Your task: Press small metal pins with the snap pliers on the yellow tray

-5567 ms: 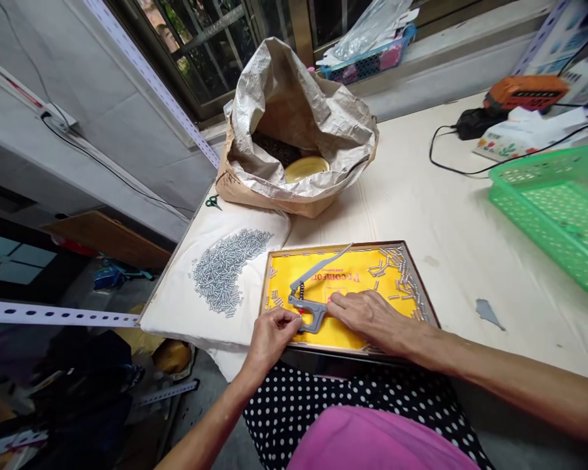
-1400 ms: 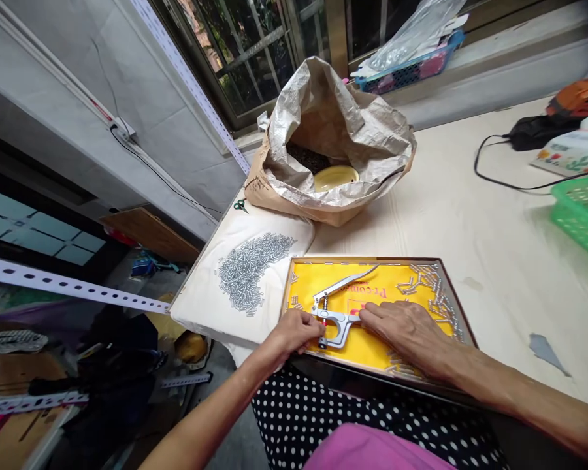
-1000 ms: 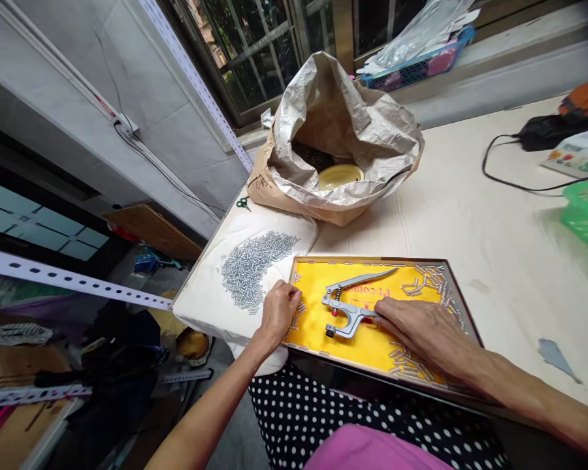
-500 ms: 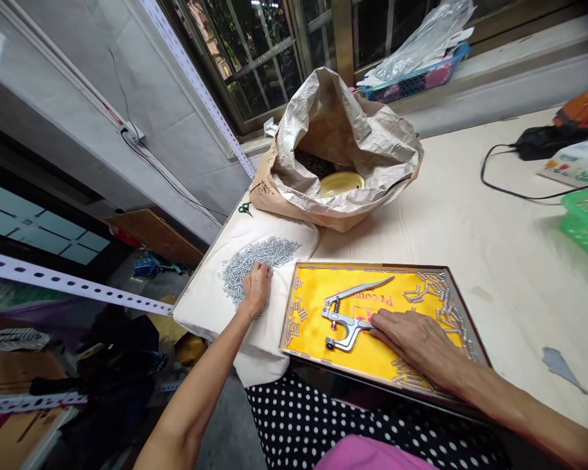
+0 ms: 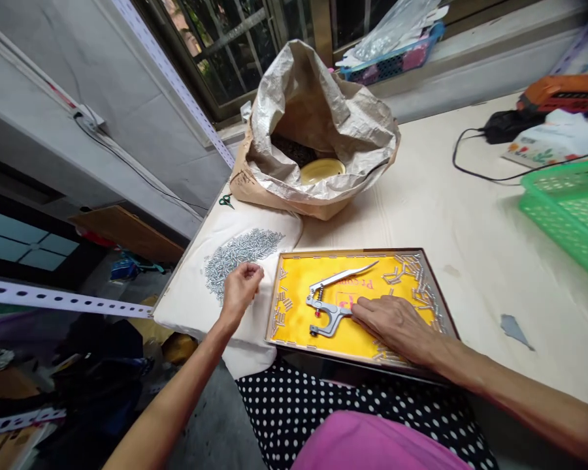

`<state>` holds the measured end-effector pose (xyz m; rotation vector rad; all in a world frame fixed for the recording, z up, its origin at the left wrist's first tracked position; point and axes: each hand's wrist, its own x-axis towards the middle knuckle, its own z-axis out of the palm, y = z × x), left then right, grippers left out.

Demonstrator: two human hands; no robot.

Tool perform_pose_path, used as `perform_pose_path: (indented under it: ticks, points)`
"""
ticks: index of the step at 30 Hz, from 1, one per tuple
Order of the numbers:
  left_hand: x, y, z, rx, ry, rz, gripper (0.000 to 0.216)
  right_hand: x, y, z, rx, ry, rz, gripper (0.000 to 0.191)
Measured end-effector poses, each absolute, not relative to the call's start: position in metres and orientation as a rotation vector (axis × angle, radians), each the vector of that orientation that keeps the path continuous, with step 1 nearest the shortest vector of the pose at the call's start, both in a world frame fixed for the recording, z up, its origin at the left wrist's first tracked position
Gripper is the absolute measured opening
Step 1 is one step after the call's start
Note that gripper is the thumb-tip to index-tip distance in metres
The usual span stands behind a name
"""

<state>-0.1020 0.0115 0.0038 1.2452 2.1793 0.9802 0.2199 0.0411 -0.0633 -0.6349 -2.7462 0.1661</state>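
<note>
My left hand [image 5: 240, 290] is raised by the near right side of a pile of small silvery metal pins [image 5: 240, 254] on white cloth. Its thumb and fingertips are pinched together; whatever lies between them is too small to make out. My right hand [image 5: 392, 321] is closed around the lower handle of grey snap-fastener pliers [image 5: 331, 311], whose jaws point left and whose upper handle stands apart. The pliers are over a shallow yellow-lined tray [image 5: 298, 331]. More metal pins [image 5: 424, 294] lie inside the tray along its right side, with a few at the left.
Behind the pile stands a large open paper sack [image 5: 318, 202] with a yellow bowl [image 5: 323, 171] in it. Green-handled scissors [image 5: 227, 202] lie at the table's left edge. A green basket [image 5: 568, 196], a black cord [image 5: 475, 175] and a grey scrap [image 5: 516, 331] are to the right.
My left hand has lifted off the metal pile and moved towards the tray, fingertips pinched. My right hand keeps its hold on the pliers. The whole view has shifted slightly.
</note>
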Motion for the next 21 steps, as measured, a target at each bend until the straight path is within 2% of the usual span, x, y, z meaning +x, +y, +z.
perform_pose_path:
  ticks: [3,6,12,21]
  points:
    - [-0.056,-0.019,0.007,1.010,1.859,0.884,0.027,0.221,0.040,-0.057,-0.608,-2.754,0.121,0.018]
    - [-0.024,-0.040,0.001,0.856,1.751,0.807,0.037,0.220,0.038,-0.054,-0.603,-2.740,0.038,0.017]
    - [-0.011,-0.050,-0.014,0.859,1.820,0.816,0.038,0.219,0.033,-0.050,-0.525,-2.678,-0.082,0.022]
    - [-0.006,-0.045,-0.018,0.822,1.810,0.795,0.039,0.217,0.034,-0.048,-0.559,-2.759,-0.019,0.019]
